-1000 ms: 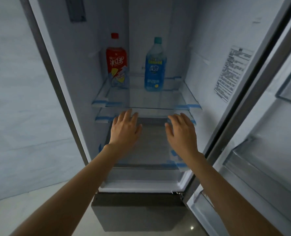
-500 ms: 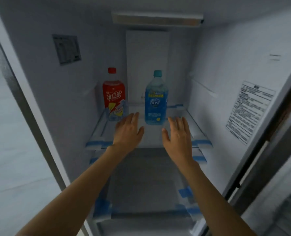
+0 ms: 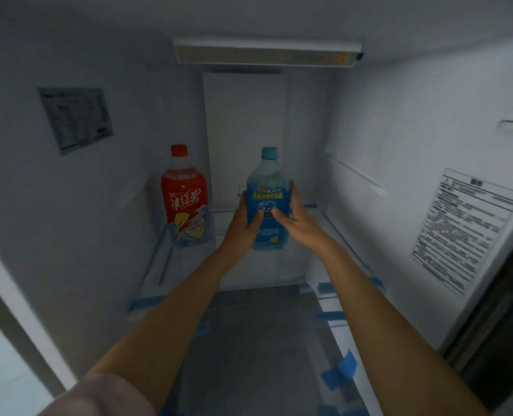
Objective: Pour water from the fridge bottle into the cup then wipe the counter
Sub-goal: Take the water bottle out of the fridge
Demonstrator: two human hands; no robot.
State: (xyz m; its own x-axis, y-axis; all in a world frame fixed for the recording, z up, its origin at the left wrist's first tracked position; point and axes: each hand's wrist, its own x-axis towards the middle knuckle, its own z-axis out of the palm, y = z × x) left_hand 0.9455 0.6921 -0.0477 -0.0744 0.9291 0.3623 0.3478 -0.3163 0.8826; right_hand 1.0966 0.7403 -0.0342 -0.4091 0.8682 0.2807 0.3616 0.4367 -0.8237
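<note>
A blue bottle (image 3: 267, 193) with a teal cap and blue label stands upright on the glass shelf (image 3: 279, 265) deep inside the open fridge. My left hand (image 3: 243, 223) wraps its left side and my right hand (image 3: 297, 219) wraps its right side, thumbs pressed on the label. Both forearms reach in from below. The bottle's base is partly hidden behind my hands. No cup or counter is in view.
A red bottle (image 3: 186, 199) with a red cap stands to the left of the blue one on the same shelf. A light bar (image 3: 267, 54) runs across the fridge ceiling. Printed stickers sit on the left wall (image 3: 76, 118) and right wall (image 3: 465, 226). Blue tape strips mark lower shelf edges.
Both hands moved forward and up from the shelf's front edge and closed around the blue bottle. The view tilted up and moved closer into the fridge.
</note>
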